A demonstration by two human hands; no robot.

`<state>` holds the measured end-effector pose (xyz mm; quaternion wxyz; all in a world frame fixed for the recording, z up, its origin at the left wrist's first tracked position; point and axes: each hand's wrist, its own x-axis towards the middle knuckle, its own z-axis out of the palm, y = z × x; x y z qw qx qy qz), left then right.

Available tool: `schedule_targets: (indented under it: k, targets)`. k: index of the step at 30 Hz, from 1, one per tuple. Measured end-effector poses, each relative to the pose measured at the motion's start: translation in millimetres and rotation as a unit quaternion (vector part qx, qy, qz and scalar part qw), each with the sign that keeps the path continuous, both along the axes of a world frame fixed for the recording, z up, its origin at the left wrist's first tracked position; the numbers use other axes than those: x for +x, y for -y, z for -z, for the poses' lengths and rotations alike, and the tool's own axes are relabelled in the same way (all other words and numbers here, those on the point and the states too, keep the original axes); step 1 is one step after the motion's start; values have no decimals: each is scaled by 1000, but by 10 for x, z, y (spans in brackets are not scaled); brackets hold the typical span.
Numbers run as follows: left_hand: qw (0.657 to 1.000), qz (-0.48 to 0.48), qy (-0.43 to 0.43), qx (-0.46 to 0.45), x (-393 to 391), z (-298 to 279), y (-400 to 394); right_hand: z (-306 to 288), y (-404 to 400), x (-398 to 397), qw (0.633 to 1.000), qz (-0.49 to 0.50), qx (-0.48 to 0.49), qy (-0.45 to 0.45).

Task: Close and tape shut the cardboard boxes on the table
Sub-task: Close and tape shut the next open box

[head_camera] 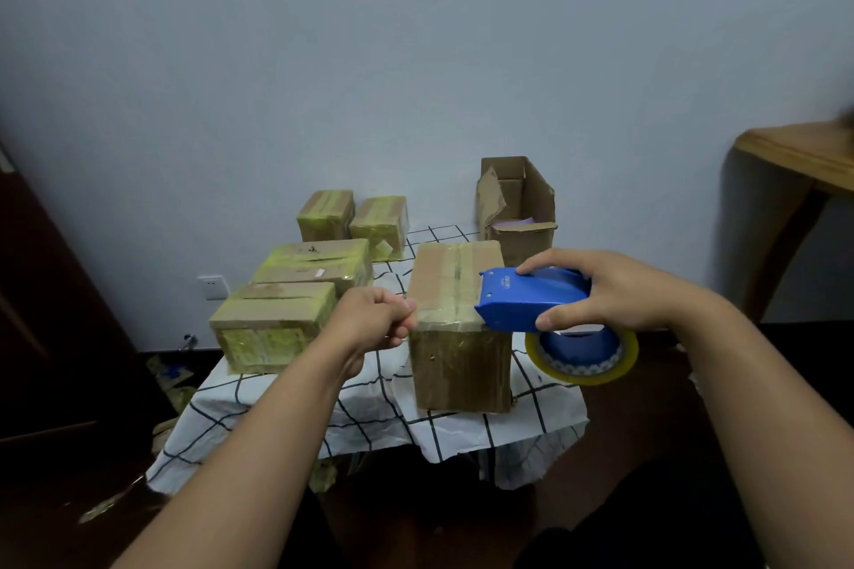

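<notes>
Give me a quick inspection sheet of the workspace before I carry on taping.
Surface: small table under a white checked cloth.
Job's things: box being taped, closed, at front centre; four taped boxes on the left; one open box at the back right, flaps up.
Tool: blue tape dispenser at the front box's near top edge, its roll hanging beside the box.
Clutter: tape scraps on the floor at left.
Hands: right hand grips the dispenser; left hand, fingers curled, at the box's left top edge.
Cables: nothing seen; wall socket unused.
Surroundings: plain wall, wooden furniture at right.
</notes>
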<state>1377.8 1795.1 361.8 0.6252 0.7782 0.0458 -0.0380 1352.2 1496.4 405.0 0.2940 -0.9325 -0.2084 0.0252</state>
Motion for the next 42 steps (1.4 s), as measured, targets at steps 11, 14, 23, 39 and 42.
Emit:
schedule_targets:
  k: [11,14,23,39,42]
  targets:
    - [999,-30,-9,30,65,67,-7,-47,-91,142,1000,-10,-20,-18]
    - [999,-38,-10,32,69,76,-3,-125,-107,186,999,-15,-39,-15]
    - [999,-24,-45,15,40,118,-2,-147,-151,239,997,-22,-71,-28]
    - [917,-97,157,355,-106,128,-25,-4,-95,227,999,-11,-33,-24]
    - [833,-24,381,400,-262,322,118,3,-99,211,999,-9,-24,-26]
